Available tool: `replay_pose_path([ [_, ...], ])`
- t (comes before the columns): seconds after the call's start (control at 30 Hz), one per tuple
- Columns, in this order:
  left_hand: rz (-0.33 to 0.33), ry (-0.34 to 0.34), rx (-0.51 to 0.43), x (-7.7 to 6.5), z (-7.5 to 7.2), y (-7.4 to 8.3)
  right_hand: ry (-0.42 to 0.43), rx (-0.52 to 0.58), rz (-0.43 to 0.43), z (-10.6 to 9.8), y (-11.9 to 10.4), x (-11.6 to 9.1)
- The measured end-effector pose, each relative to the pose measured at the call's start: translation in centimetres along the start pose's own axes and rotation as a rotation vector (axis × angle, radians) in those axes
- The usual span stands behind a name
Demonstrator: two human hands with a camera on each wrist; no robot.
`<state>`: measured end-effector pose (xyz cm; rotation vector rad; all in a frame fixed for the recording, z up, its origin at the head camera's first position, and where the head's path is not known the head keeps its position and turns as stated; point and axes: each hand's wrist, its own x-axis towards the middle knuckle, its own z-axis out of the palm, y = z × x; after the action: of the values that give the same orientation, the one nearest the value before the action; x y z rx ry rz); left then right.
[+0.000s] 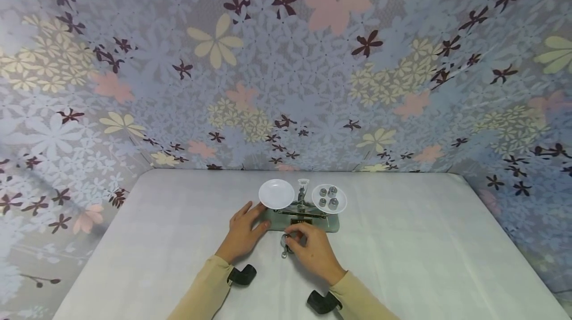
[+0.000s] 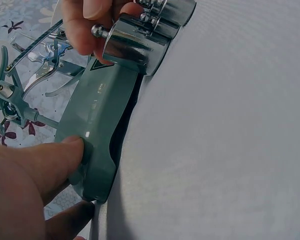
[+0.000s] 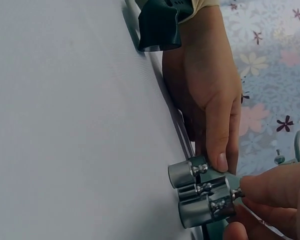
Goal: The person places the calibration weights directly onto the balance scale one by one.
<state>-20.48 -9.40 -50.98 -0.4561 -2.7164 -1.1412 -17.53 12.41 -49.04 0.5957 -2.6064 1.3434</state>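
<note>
A balance scale with a green base (image 1: 277, 221) stands on the table. Its left pan (image 1: 276, 194) is white and bare; the white right pan (image 1: 341, 200) carries several small metal weights (image 1: 333, 203). At the base's left end, my left hand (image 1: 243, 230) holds on, thumb (image 2: 70, 147) against the green front and fingers at the end and behind. In front of the base, my right hand (image 1: 313, 248) pinches the knob of a shiny cylindrical weight (image 3: 196, 212). Close beside that weight are a smaller weight (image 3: 187, 192) and another weight (image 3: 180, 174).
A pale cloth covers the table (image 1: 424, 260), whose far edge meets a flower-patterned fabric wall (image 1: 290, 86). Similar fabric rises at both sides. Black wrist mounts (image 1: 323, 302) are worn over beige sleeves (image 1: 203, 287).
</note>
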Motion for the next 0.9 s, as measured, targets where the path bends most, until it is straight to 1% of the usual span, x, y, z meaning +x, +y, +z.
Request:
replay_pose_path([
  [0.3,-0.012,-0.004,0.008,-0.06,-0.03,0.16,-0.023,0.02,0.037,0.16,0.52,0.05],
  [0.57,-0.022,0.0,0.0,-0.07,-0.15,0.34,-0.001,0.045,0.004,0.36,0.78,0.04],
  [0.77,-0.038,-0.014,-0.003,-0.05,-0.16,0.44,-0.012,0.041,0.028,0.38,0.75,0.06],
  [0.9,-0.042,-0.015,-0.008,-0.05,-0.13,0.48,0.002,0.039,0.013,0.35,0.78,0.05],
])
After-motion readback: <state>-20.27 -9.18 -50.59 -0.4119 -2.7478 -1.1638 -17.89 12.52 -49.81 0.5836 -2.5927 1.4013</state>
